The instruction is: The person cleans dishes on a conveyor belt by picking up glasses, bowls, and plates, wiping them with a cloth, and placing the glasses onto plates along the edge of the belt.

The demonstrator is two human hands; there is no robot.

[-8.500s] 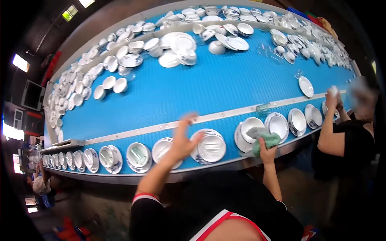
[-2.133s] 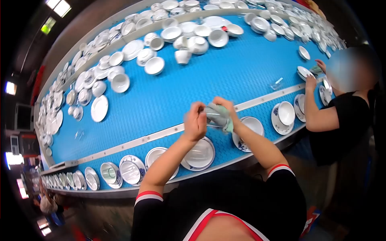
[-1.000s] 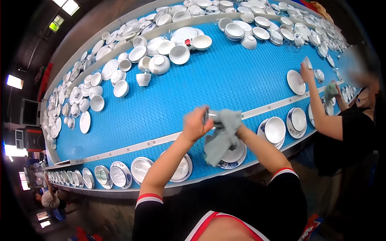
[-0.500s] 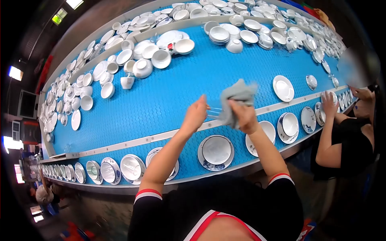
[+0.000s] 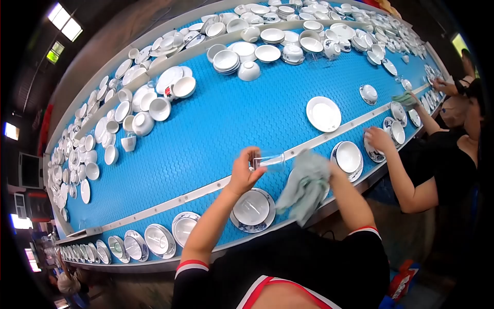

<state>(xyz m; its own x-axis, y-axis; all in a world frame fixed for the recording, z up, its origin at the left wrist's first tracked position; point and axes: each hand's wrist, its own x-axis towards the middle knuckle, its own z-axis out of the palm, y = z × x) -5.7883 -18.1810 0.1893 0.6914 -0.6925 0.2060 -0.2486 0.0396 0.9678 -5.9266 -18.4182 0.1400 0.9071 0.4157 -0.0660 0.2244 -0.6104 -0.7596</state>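
Observation:
My left hand [image 5: 242, 174] grips a clear drinking glass [image 5: 271, 161], held sideways above the metal divider strip. Hanging from my right hand [image 5: 335, 173] is a crumpled grey-green cloth [image 5: 304, 189], apart from the glass; the fingers are partly hidden behind it. Below the glass, a white bowl [image 5: 250, 207] rests on a blue-patterned plate [image 5: 267, 222] in the near lane. The cloth covers most of another plate in that lane. To its right stands a second bowl on a plate [image 5: 349, 157].
Many white bowls, cups and plates crowd the far side of the blue conveyor [image 5: 206, 139]. A lone white plate [image 5: 323, 114] lies beyond the divider strip [image 5: 206, 191]. At right, a co-worker's hand [image 5: 380, 139] reaches over the near lane; another hand there holds a green cloth [image 5: 405, 99].
The cloth has come away from the glass and moved down towards me. My left hand still holds the glass, now turned more into view. The dishes appear shifted left.

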